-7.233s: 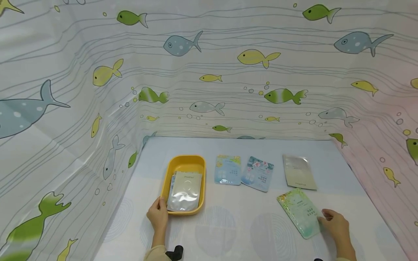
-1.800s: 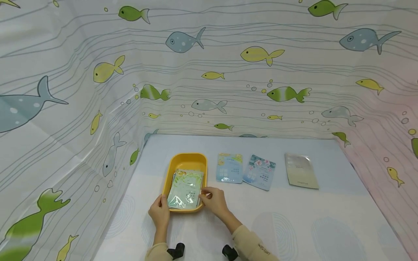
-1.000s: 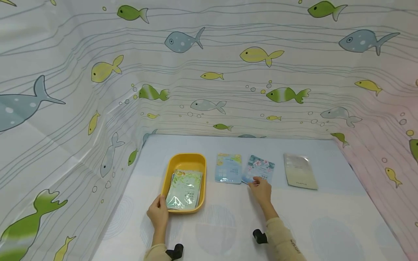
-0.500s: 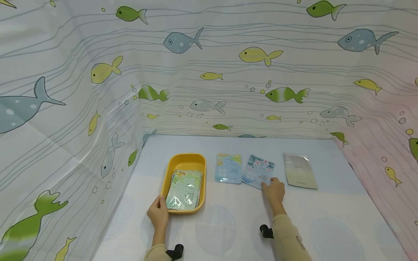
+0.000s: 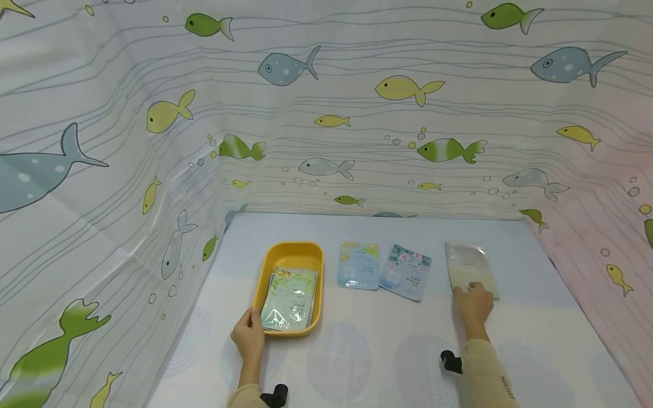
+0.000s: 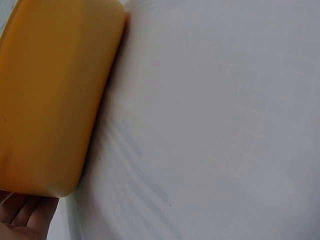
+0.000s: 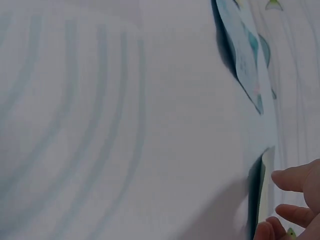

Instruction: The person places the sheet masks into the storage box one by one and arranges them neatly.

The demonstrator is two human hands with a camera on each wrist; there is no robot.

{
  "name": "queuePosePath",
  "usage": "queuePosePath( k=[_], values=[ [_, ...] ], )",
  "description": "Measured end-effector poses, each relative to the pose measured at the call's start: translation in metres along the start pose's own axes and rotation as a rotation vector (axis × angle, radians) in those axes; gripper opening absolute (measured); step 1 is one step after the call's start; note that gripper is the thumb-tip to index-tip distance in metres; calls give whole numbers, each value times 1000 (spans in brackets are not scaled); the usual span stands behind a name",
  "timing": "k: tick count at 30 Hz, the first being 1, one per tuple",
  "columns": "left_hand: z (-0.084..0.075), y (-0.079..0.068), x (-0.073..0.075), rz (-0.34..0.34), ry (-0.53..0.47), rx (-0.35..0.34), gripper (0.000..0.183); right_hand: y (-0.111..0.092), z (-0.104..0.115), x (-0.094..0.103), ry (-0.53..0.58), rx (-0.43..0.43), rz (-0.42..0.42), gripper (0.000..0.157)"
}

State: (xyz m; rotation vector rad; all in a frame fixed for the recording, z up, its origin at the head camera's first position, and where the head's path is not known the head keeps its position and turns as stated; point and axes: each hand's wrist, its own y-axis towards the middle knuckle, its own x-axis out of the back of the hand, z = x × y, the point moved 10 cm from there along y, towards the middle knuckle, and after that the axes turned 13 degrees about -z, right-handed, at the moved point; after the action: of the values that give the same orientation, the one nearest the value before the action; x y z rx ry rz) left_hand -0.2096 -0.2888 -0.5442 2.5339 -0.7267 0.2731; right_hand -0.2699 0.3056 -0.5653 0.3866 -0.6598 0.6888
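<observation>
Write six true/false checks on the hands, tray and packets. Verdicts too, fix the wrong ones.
1. The left hand holds the yellow tray at its edge. True.
2. The right hand is over the yellow tray. False: the right hand is at the near end of the silver-beige packet.
3. The yellow-flowered blue packet and the pink-flowered blue packet lie on the table. True.
4. The silver-beige packet lies left of both blue ones. False: it is to their right.
5. A green packet is on top in the yellow tray. True.
6. The yellow tray is upside down. False: it stands open side up.
</observation>
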Motion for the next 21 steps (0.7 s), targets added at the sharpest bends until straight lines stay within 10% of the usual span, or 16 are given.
queuePosePath(
  k=[21],
  values=[
    [-1, 0, 1, -10, 29, -7, 22, 33, -51, 32, -45, -145, -27, 48]
  ],
)
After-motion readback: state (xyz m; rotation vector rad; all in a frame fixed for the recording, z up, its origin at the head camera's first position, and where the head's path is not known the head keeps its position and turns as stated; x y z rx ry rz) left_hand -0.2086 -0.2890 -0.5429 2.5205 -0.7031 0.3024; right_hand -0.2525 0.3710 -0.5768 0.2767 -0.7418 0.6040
